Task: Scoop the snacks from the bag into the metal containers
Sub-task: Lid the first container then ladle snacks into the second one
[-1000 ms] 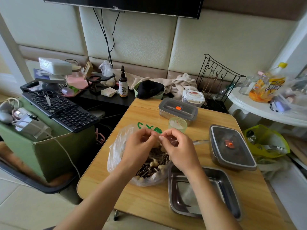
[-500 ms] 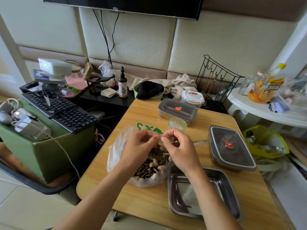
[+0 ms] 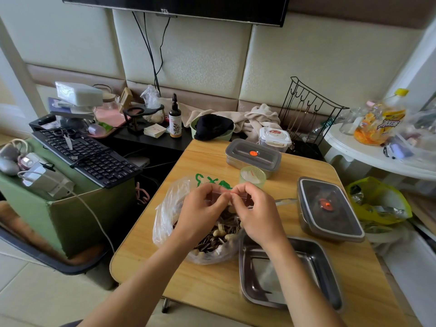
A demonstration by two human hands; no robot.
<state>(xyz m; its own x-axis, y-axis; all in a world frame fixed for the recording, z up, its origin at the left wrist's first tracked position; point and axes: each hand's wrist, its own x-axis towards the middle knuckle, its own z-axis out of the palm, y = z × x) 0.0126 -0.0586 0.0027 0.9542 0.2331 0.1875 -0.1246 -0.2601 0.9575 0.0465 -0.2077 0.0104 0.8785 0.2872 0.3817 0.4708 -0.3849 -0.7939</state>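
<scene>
Clear bag of peanuts and seeds, centre frame. Open steel tray just beside it, lower right; lidded containers at right and upper centre.

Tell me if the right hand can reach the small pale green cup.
Probably yes: the small pale green cup stands just beyond the right hand, nothing between, though that hand pinches the clear plastic bag.

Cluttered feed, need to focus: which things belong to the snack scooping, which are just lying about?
Job: snack bag, its top pinched by left hand and right hand; open metal container; far lidded container; near lidded container.
Lying about: keyboard, spray bottle, wire rack, yellow bag.
</scene>
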